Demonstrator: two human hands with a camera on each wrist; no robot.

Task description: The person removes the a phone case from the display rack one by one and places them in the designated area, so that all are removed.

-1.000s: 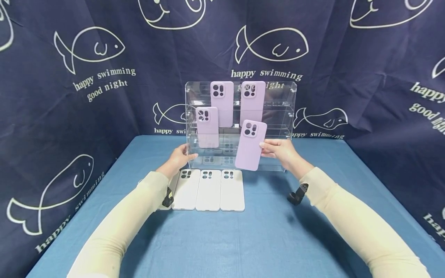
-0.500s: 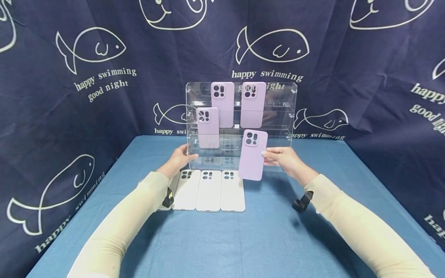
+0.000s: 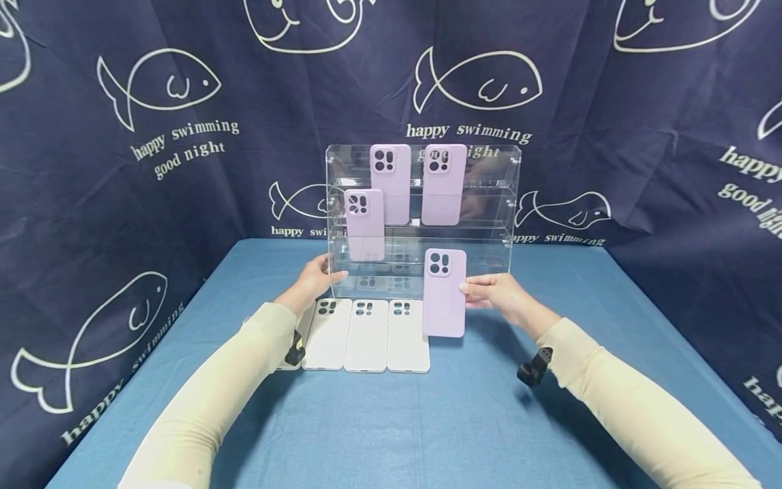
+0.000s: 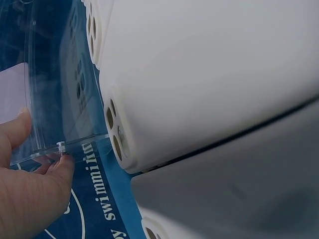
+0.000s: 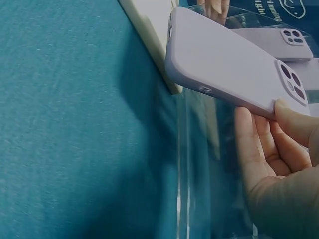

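Observation:
My right hand (image 3: 502,295) pinches a light purple phone case (image 3: 444,299) by its right edge, thumb in front and fingers behind. This case is upright, off the table, in front of the clear acrylic display rack (image 3: 489,252), and overlaps the last white case's edge in the head view. In the right wrist view the purple case (image 5: 224,59) is tilted above the cloth. My left hand (image 3: 313,278) holds the rack's left side panel, its thumb and fingers around the edge in the left wrist view. Two purple cases (image 3: 391,183) stand high on the rack; another (image 3: 365,224) stands lower left.
Several white phone cases (image 3: 366,339) lie side by side in front of the rack, the leftmost partly hidden by my left wrist. Blue cloth (image 3: 391,428) covers the table. A dark curtain (image 3: 342,88) with fish drawings hangs behind.
My right hand has drawn the purple phone case down and forward from the rack's lower right, and the case has straightened from a tilt. The left hand stays on the rack.

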